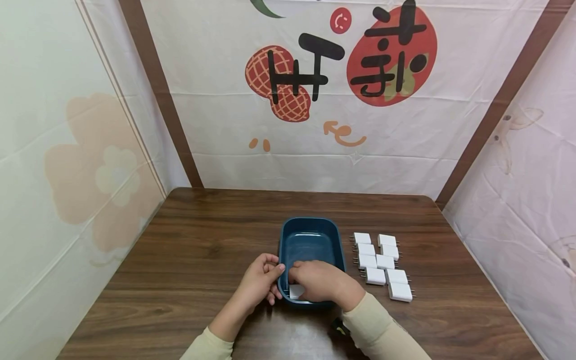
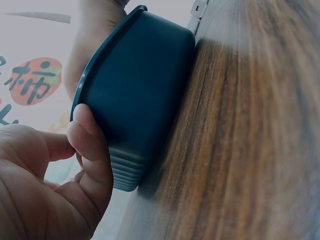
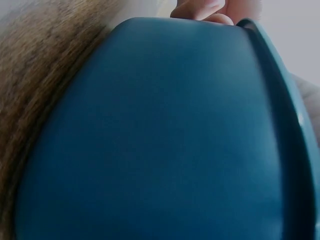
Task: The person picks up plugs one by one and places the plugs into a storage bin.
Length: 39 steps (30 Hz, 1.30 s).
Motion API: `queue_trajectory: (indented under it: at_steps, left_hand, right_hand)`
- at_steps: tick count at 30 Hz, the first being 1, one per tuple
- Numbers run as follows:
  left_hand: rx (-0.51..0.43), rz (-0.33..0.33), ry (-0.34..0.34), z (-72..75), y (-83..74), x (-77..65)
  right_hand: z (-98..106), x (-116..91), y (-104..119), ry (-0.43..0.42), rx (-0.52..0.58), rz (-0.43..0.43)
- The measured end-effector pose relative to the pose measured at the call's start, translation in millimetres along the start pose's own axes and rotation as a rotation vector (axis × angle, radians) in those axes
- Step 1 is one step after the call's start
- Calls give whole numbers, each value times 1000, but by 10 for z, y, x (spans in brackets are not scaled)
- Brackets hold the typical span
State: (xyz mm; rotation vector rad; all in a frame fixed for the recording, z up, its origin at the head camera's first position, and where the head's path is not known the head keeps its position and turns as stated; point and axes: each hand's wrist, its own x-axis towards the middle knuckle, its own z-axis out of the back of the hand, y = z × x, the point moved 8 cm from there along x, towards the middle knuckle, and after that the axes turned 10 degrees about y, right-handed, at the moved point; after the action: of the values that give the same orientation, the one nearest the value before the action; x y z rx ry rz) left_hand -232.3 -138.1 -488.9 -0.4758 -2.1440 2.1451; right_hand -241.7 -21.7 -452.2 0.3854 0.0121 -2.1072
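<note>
A dark blue plastic bin [image 1: 310,242] stands on the wooden table, and its outer wall [image 2: 135,75] fills much of the left wrist view. My left hand [image 1: 261,280] holds the bin's left rim near the front corner, thumb on the edge and the other fingers outside. My right hand [image 1: 319,282] reaches down into the front of the bin with bent fingers, at a white charger [image 1: 296,291] that lies partly under it. The fingertips are partly hidden; the grip seems to be on this charger. In the right wrist view the bin wall [image 3: 160,130] hides the right hand's fingers.
Several white chargers [image 1: 375,276] with metal prongs lie in two uneven columns right of the bin. A small black object [image 1: 340,327] shows by the right sleeve. The wooden table [image 1: 189,240] meets printed cloth walls [image 1: 216,165] at the back and sides.
</note>
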Motion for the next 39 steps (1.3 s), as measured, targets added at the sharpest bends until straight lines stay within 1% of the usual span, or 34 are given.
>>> queue_trajectory:
  at_steps: [6,11,23,29,34,39]
  left_hand:
    - [-3,0,-3,0,-20,-1]
    - [7,-1,-6,1,-5,-6]
    - [14,-13,-6,-15,23,-3]
    - [15,-6,-1,-11,41,-1]
    - [12,-2,-4,-3,45,-4]
    - [20,-4,-4,-1,35,9]
  right_hand:
    - [0,9,-8,10,17,-8]
    - [7,13,6,16,23,-4]
    - [-6,-12,5,45,57,40]
    - [-15,-26,5,50,67,75]
    - [22,-53,4,50,69,92]
    - [99,-112,-1,40,70,73]
